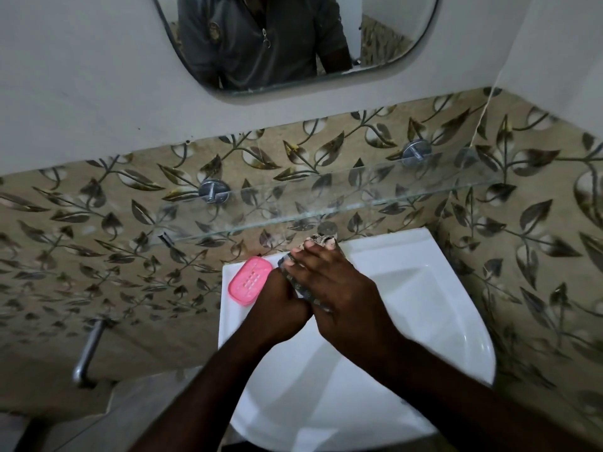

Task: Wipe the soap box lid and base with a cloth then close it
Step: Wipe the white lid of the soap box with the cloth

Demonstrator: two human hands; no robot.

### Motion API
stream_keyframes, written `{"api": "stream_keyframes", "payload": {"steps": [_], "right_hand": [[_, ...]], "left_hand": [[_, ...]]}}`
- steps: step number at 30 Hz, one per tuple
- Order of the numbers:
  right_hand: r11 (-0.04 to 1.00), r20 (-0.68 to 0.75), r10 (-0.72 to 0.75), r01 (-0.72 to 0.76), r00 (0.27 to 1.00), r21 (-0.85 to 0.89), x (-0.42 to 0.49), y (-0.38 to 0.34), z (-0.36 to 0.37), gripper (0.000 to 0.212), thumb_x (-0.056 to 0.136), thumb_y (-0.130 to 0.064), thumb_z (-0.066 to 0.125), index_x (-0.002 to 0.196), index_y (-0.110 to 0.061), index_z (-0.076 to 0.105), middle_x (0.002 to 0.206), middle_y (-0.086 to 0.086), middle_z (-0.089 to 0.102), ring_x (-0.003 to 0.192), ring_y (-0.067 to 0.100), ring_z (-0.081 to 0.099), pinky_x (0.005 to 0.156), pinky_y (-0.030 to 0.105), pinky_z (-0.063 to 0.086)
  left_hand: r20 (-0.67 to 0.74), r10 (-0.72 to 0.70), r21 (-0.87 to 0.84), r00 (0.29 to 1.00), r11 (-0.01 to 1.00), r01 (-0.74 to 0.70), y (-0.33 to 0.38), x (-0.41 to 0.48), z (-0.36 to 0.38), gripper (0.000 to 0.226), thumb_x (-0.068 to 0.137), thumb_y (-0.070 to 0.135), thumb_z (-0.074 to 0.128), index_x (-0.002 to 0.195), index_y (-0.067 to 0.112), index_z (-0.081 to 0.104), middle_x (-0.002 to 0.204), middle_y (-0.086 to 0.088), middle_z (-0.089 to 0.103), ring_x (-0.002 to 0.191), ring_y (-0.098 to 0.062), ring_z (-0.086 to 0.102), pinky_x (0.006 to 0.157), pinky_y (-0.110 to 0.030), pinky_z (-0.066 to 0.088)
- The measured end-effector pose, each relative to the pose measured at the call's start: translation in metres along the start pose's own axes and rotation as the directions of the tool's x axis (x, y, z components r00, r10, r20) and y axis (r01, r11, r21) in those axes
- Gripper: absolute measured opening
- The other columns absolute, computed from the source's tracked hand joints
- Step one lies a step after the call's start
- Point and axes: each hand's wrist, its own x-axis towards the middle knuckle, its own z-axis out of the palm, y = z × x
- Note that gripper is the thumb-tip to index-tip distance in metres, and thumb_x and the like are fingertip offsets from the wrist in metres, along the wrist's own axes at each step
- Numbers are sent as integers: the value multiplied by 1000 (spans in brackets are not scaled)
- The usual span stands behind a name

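Observation:
A pink soap box part (250, 280) with slots in its top lies on the left back corner of the white sink (424, 288). My two hands meet just to its right, over the back of the basin. My right hand (329, 285) lies on top, fingers spread, pressing a patterned grey cloth (303, 291); a tuft of the cloth shows past its fingertips. My left hand (280, 301) is curled under the cloth's edge, touching the right hand. Whatever it holds is hidden. The other soap box part is not visible.
A glass shelf (326, 203) on two metal brackets juts out above the sink's back edge. A mirror (293, 44) hangs higher on the wall and reflects a person's torso. A metal pipe (89, 347) sticks out at lower left. Leaf-patterned tiles cover both walls.

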Motion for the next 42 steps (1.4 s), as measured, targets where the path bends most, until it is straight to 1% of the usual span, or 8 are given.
{"api": "stream_keyframes", "payload": {"steps": [6,11,14,19,22,31,37,42], "right_hand": [[824,-81,524,-480,848,301,-6,15,8,61,72,-2,47,130,-17,62,132,-3,62,126,8,55,105,39,45],[1000,-118,6,-4,993,17,-12,-8,12,46,82,-1,40,120,-2,66,127,14,65,127,26,51,112,39,36],[985,-110,104,-87,988,152,-11,5,9,52,79,2,44,127,-9,62,134,3,60,133,17,48,115,38,33],[653,10,589,-483,808,584,-7,4,-2,60,75,1,46,123,-31,62,129,-13,63,124,-3,53,107,29,43],[545,78,633,-515,770,662,-4,-1,-2,58,82,10,47,120,-28,66,127,-12,65,123,0,55,109,34,42],[-60,477,547,-536,688,842,-19,10,5,47,86,-6,65,131,-12,56,125,12,67,115,26,63,90,34,54],[94,464,489,-573,738,814,-15,23,-9,49,71,4,71,116,-13,62,106,6,75,98,18,70,79,26,55],[397,516,441,-675,735,622,-13,39,-27,54,73,11,76,116,-19,65,116,-5,72,108,10,66,91,26,53]], "left_hand": [[55,-37,36,998,999,35,-6,-2,1,34,68,-3,62,88,24,66,77,21,68,70,4,60,64,-14,47],[1,-22,-2,1000,1000,22,-9,-2,1,30,79,-1,59,93,23,67,87,12,70,83,-1,65,70,-22,51],[-2,-9,-14,1000,1000,9,-1,-3,2,41,73,-9,63,93,27,65,85,21,69,81,8,62,71,-13,47],[-24,-13,-23,1000,1000,13,8,-9,5,48,64,-14,61,93,24,66,81,17,69,74,5,61,69,-14,46],[-133,-11,-9,991,1000,10,13,-14,7,61,61,-7,64,109,29,60,97,41,61,92,18,56,77,-1,40],[-265,-230,-441,936,892,94,4,-21,5,69,57,20,72,125,17,60,118,-15,68,108,-36,64,90,-54,53],[-142,-235,-614,962,783,100,3,-27,2,53,57,21,73,108,11,65,90,-5,75,82,-20,70,71,-32,56],[182,-262,-302,948,902,308,10,-16,-37,53,62,20,82,113,16,67,106,2,74,97,-19,69,82,-35,57]]}}
